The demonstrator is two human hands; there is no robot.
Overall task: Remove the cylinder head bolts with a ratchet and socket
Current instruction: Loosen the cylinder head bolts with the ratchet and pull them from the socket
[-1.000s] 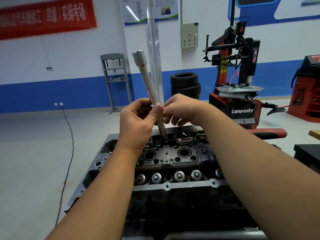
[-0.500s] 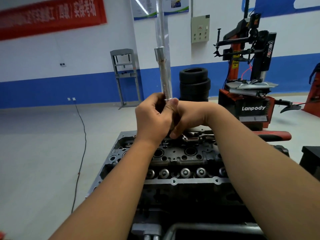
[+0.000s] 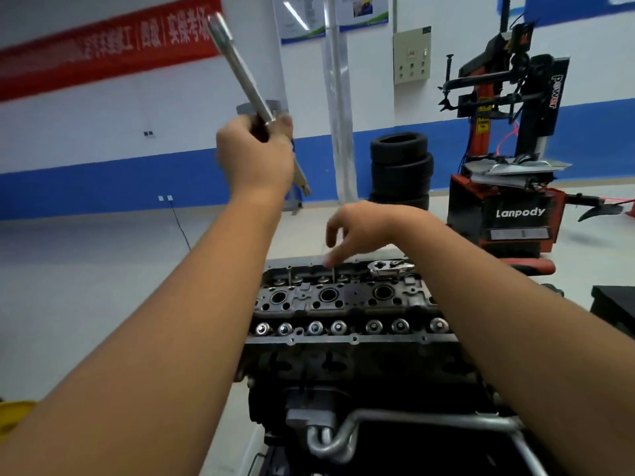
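Note:
My left hand (image 3: 254,152) grips a long silver socket extension (image 3: 240,70) around its middle and holds it high above the engine, its upper end tilted up and to the left. The tool's lower end pokes out below my fist. My right hand (image 3: 360,231) hovers over the far edge of the dark cylinder head (image 3: 343,300), fingers loosely curled and holding nothing. Its fingertips are just above a bolt (image 3: 334,272) that stands raised from the far row; a second raised bolt (image 3: 290,274) is to its left. A shiny ratchet head (image 3: 388,267) lies on the far right of the head.
A red and black Lanpody tyre changer (image 3: 515,214) stands at the back right, with stacked tyres (image 3: 400,166) beside it. A grey metal pipe (image 3: 412,420) crosses the engine's near side. A cable (image 3: 180,225) trails over the floor on the left.
Both hands were together on the upright tool over the head. Now my left hand has lifted the tool up and left, clear of the engine, and my right hand has let go and dropped towards the bolts.

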